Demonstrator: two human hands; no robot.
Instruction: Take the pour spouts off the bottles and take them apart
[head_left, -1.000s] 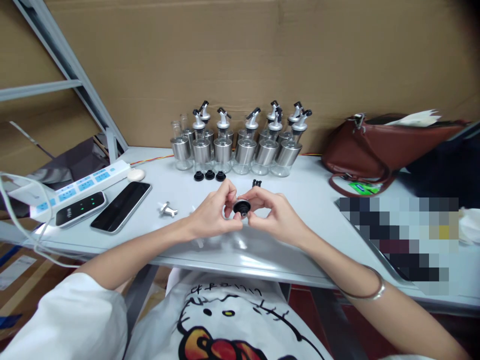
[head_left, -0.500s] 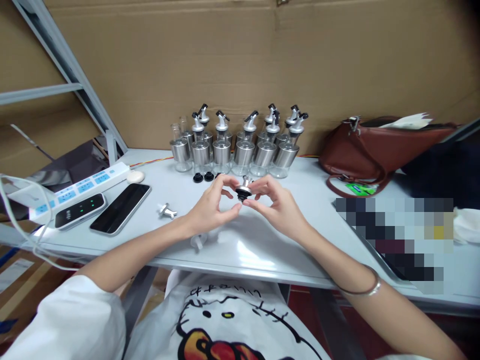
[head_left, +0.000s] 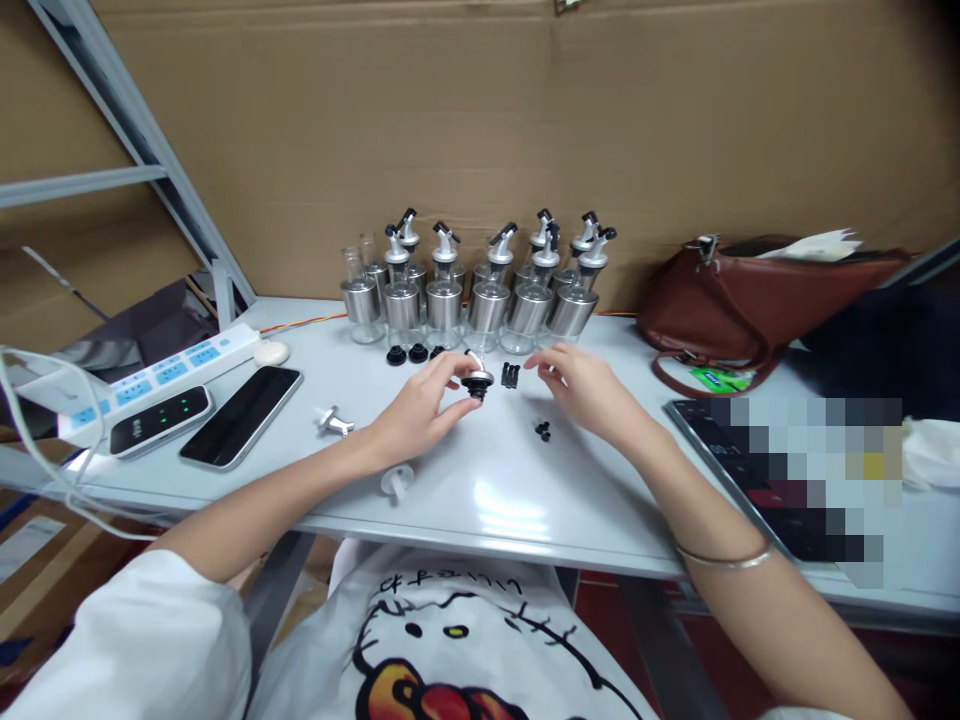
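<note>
Spout point(head_left: 477, 380), head view, sits above the table point(head_left: 450, 525) in your left hand point(head_left: 420, 408), pinched between thumb and fingers, black ribbed plug down, metal top partly behind your fingers. Your right hand point(head_left: 591, 395) looks unloaded: fingers loosely curled, nothing visible in them, tips just beside the black levers point(head_left: 510, 375) lying in a small cluster, no clear contact. Small black caps point(head_left: 543, 430) lie nearer you, under the right wrist side. Black stoppers point(head_left: 406, 354) stand in a row beyond your left hand, one partly covered by it; a loose metal spout point(head_left: 335, 422) and a clear plastic piece point(head_left: 397, 483) lie around your left forearm. Bottles point(head_left: 487, 308) stand behind, most wearing lever-topped spouts, two on your left bare-necked. Step in hand, as I judge it: steadying the plugged spout while reaching for a lever. Can't tell whether the held one has its lever. Next move probably calls for a light right fingertip pinch on one lever, without scattering the others, left grip kept steady.
</note>
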